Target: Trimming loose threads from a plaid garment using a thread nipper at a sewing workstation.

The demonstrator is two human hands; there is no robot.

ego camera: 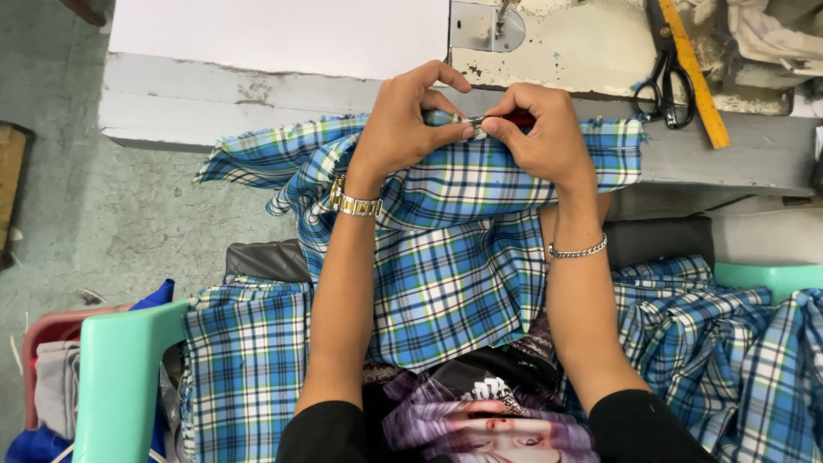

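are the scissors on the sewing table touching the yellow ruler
Touching, as far as the head view shows: the black scissors lie with one handle loop against the edge of the yellow ruler, with no gap visible between them.

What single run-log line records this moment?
left hand: pinches plaid cloth edge | right hand: pinches same edge, small red-handled tool in grip | scissors: on table, untouched

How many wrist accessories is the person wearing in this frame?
2: a gold-and-silver watch on the left wrist, and a silver chain bracelet on the right wrist. Nothing else shows on either bare forearm.
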